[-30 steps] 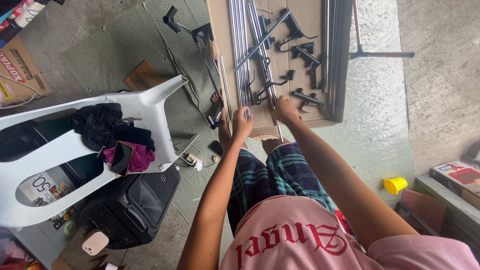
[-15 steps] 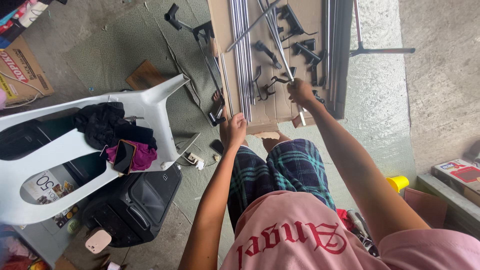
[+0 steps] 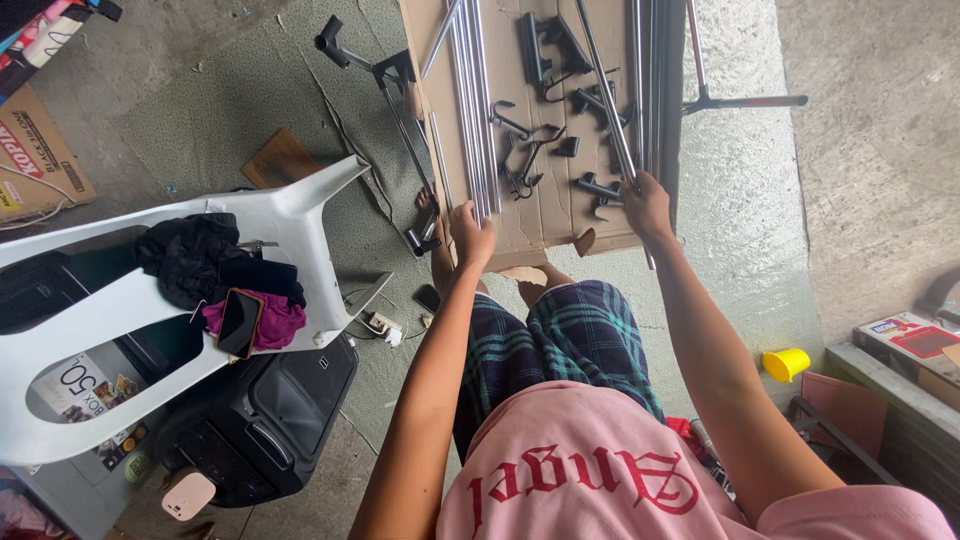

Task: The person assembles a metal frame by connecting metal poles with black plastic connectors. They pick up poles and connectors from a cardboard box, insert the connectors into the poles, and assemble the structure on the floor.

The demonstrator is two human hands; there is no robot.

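I am seeing my right hand [image 3: 647,203] gripping a metal rod [image 3: 606,90] running toward the frame's top centre, while my left hand [image 3: 470,235] is closing on the tube bundle [image 3: 474,100].

metal rod [image 3: 607,95] | slim, silvery | slanted over cardboard [image 3: 555,215] | lower end possibly gripped
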